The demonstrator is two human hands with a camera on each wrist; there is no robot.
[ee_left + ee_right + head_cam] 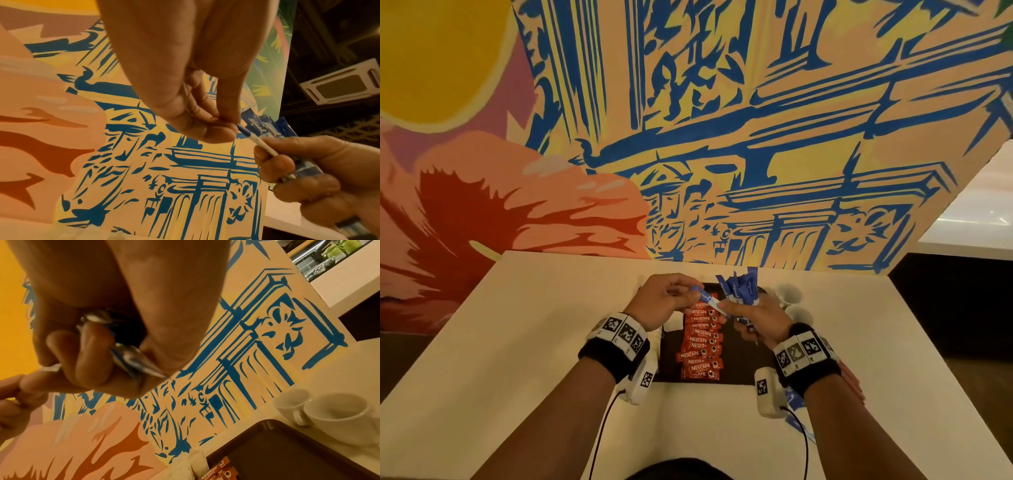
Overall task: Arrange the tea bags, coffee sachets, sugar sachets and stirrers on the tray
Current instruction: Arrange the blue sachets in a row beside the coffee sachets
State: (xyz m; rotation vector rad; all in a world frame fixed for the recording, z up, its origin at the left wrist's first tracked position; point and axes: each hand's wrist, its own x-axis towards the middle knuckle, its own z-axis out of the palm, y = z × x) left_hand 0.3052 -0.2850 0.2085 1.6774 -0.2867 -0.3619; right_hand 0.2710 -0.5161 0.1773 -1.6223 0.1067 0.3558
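Pinching one sugar sachet (707, 299) — two cups (337, 414), roughly ten coffee sachets (701, 339).

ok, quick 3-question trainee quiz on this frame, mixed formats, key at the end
1. True or false: the red coffee sachets lie in a column on the dark tray.
2. The right hand grips: A) a bundle of blue sachets B) a cup C) nothing
3. Fill in: the left hand pinches one end of a single ____ sachet.

Key: 1 true; 2 A; 3 blue
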